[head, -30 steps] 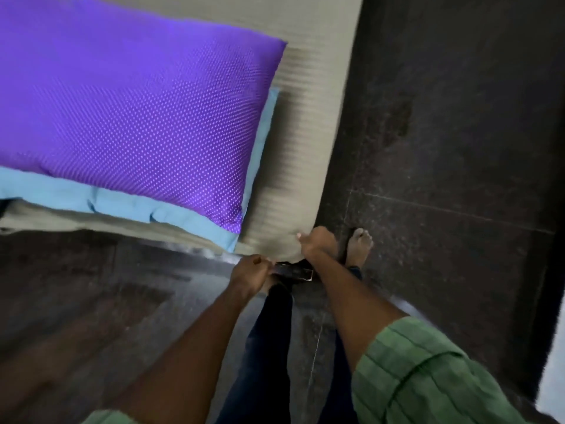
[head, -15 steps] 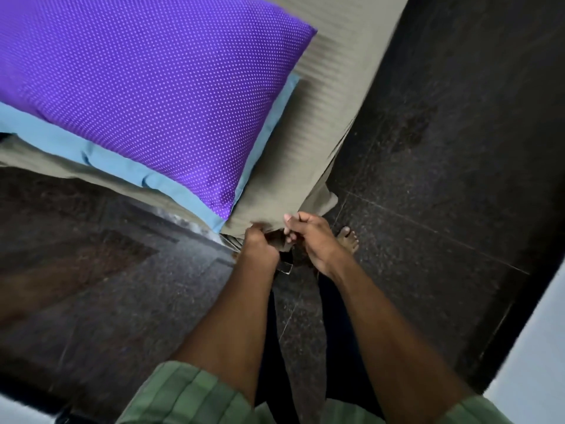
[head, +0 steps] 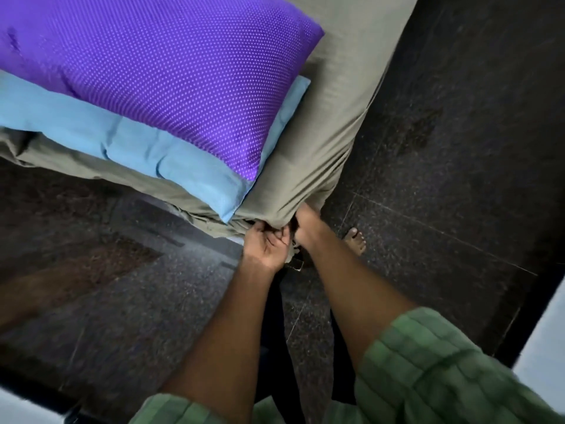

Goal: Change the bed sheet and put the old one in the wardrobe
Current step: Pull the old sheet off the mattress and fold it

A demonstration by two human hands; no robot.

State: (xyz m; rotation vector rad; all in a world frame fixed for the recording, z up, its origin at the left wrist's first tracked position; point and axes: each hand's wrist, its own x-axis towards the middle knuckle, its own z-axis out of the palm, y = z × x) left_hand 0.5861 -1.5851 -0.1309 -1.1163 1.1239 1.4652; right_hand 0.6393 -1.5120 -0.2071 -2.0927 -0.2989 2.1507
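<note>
- I see both of my hands at the near corner of the bed, low in the middle of the head view.
- My left hand is under the corner with its palm turned up toward the camera; its fingers are curled round a bunch of the olive-grey bed sheet at the underside of the corner.
- My right hand is just beside the left, touching the sheet at the corner's edge. Its fingers go into the fold of cloth and are hidden there; I cannot tell whether they pinch the sheet or only press it.
- The bed sheet covers the mattress top and drapes over the corner, where it gathers into creases leading to my hands. It lies on the bed, with its right edge running along the dark floor.
- A purple dotted pillow lies on a light blue pillow; both rest on the sheet, near the corner, the blue one's tip close to my left hand.
- A small dark part with a pale tag shows just below the hands; it is too small for me to identify.
- My bare foot stands on the floor to the right of the hands.
- Green sleeves are pushed up both forearms.
- A pale wall edge shows at the lower right.
</note>
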